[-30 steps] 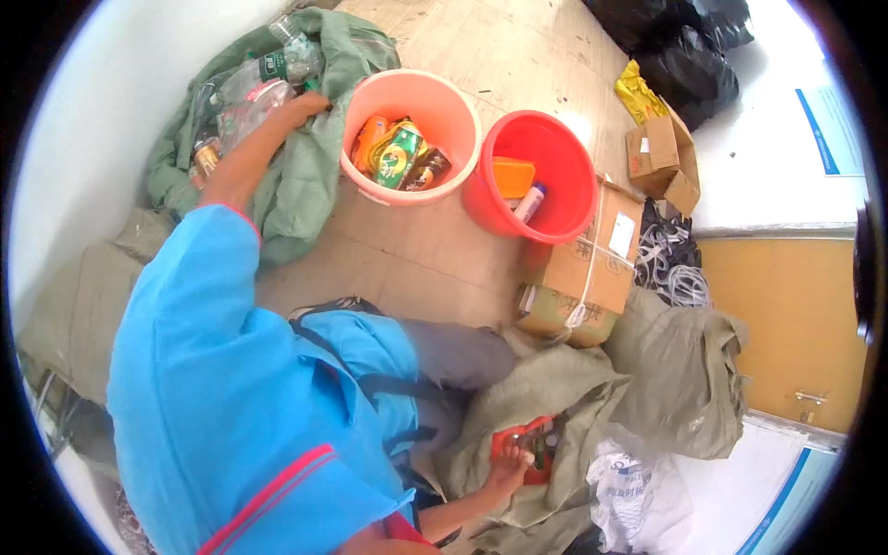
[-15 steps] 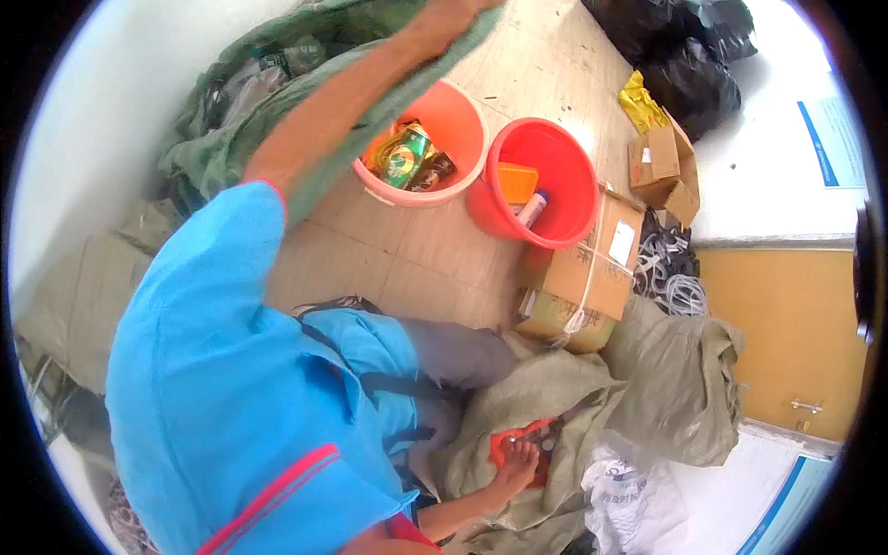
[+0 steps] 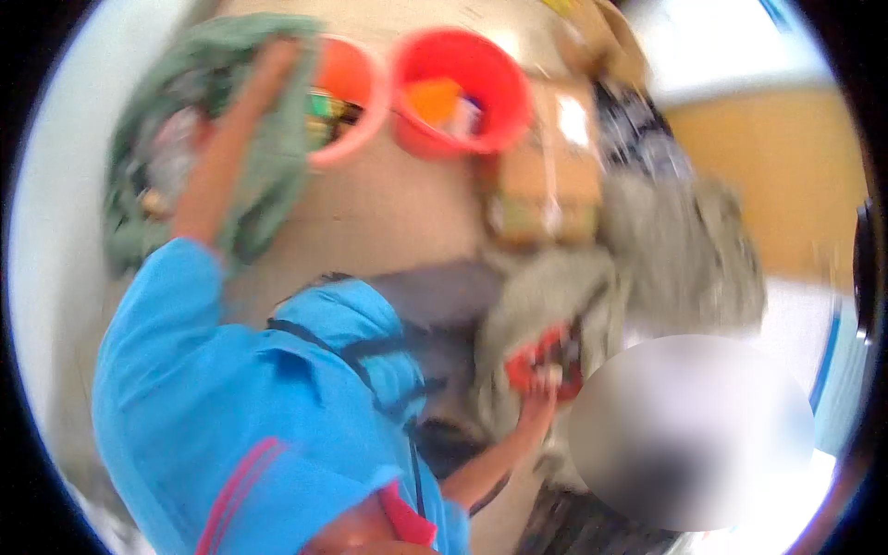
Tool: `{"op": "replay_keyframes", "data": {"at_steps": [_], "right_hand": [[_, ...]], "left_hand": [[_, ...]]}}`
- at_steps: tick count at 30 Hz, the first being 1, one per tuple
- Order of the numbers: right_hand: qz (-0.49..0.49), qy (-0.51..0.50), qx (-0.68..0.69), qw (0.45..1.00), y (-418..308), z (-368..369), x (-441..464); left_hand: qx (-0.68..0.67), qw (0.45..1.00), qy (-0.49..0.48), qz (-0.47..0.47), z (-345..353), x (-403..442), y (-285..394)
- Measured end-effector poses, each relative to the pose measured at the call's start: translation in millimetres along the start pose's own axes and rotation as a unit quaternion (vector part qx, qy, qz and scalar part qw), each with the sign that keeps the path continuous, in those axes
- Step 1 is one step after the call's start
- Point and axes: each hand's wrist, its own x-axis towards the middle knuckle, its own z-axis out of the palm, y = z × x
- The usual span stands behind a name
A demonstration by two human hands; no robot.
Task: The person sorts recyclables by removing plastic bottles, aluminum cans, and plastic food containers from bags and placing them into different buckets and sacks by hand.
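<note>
My left hand (image 3: 277, 60) is closed on the edge of a green woven sack (image 3: 277, 185) at the upper left. Clear plastic and other mixed items (image 3: 176, 153) show in the sack's mouth under my forearm. Lower right, my right hand (image 3: 539, 396) reaches into the mouth of a grey-green woven sack (image 3: 513, 319). It is at a red bag or container (image 3: 527, 365) inside, among small dark and pale items. Motion blur smears its fingers, so I cannot tell whether it grips anything.
A pink bucket (image 3: 375, 97) with packets stands beside a red bucket (image 3: 509, 111) holding an orange item and a bottle. Next to these are a tied cardboard box (image 3: 527, 171), dark and white cords (image 3: 638, 139) and another grey-green sack (image 3: 689, 259). A blurred patch covers the lower right.
My view has shifted, so the buckets and boxes appear higher and further left. My left hand has come down and left with the green sack's edge. My right hand remains at the red thing.
</note>
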Motion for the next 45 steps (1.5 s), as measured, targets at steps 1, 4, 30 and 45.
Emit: {"op": "replay_keyframes", "data": {"at_steps": [1, 4, 30, 45], "right_hand": [[-0.011, 0.002, 0.021, 1.0, 1.4, -8.2, 2.8], [-0.066, 0.042, 0.002, 0.997, 0.8, -16.4, 26.5], [-0.076, 0.103, -0.574, 0.809, -9.0, -17.6, 115.3], [0.067, -0.037, -0.664, 0.744, -15.6, -24.7, 302.1]], "left_hand": [[0.176, 0.984, 0.015, 0.028, -33.6, 32.7, -1.0], [0.478, 0.87, 0.075, 0.093, -62.5, 79.3, 11.1], [0.508, 0.644, -0.572, -0.027, 466.2, -349.1, -440.8], [0.607, 0.643, -0.466, 0.032, 419.3, -250.2, -468.0]]}}
